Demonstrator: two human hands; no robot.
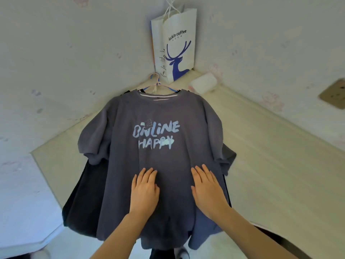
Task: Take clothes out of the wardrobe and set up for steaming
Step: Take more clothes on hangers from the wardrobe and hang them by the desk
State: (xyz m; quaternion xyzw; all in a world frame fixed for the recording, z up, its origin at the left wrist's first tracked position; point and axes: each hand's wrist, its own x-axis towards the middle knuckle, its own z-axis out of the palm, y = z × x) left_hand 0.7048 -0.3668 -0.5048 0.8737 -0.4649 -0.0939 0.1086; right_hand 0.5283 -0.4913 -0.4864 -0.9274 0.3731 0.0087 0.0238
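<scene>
A grey-blue T-shirt (158,113) printed "ONLINE HAPPY" lies spread face up on a cream surface (270,156), still on a pale hanger (155,85) whose hook points toward the wall corner. A darker garment (82,199) lies beneath it and shows at the left. My left hand (144,191) rests flat on the shirt's lower front, fingers together and extended. My right hand (208,189) lies flat beside it, a little to the right, also holding nothing.
A white paper bag (175,45) with a blue deer logo stands in the corner against the walls. A small white pack (203,84) lies to its right. A wall socket (334,94) sits at the far right. The cream surface's edge runs along the left.
</scene>
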